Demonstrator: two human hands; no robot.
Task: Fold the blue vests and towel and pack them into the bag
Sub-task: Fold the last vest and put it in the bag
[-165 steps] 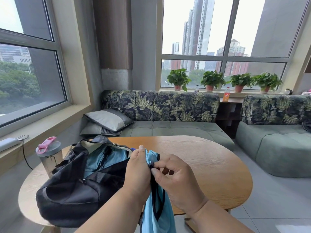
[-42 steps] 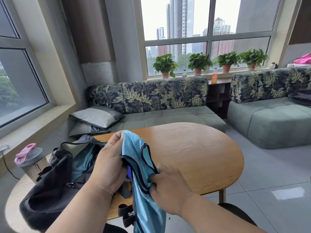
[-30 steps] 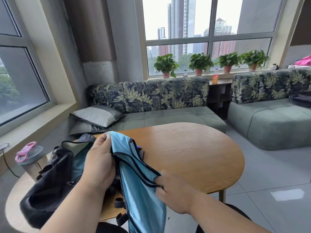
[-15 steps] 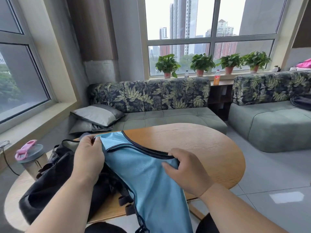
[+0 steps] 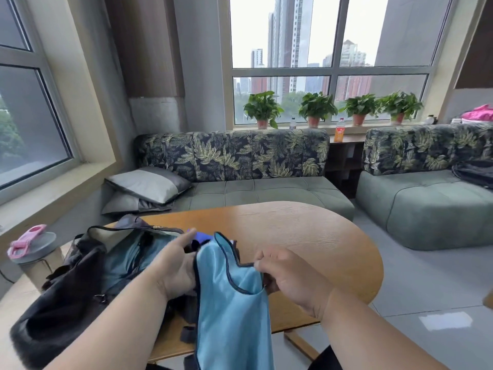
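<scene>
At the near edge of the wooden bench (image 5: 306, 236) a light blue vest (image 5: 232, 303) with dark trim hangs down off the front, held up between both hands. Left hand (image 5: 176, 268) grips the vest's left edge, thumb stretched up and fingers hidden behind the cloth; right hand (image 5: 288, 273) has its fingers curled, pinching the dark-trimmed edge on the right side. Just left of the vest sits the black bag (image 5: 66, 295), mouth open and facing up, with more blue fabric (image 5: 130, 260) showing inside it. A scrap of darker blue (image 5: 198, 236) peeks out behind the left thumb, too hidden to say what it is. Right half of the bench top is bare wood out to its rounded edge, with grey tiled floor (image 5: 426, 303) beyond. Far left, a bottle with a grey lid and pink flip cap (image 5: 29, 249) stands by the bag. Behind the bench, a green sofa with leaf-print back (image 5: 240, 166) carries grey pillows (image 5: 149, 185); a second sofa (image 5: 426, 204) sits to the right. Potted plants (image 5: 317, 108) line the window sill, with an orange bottle (image 5: 339, 132) nearby, its label too small to read
</scene>
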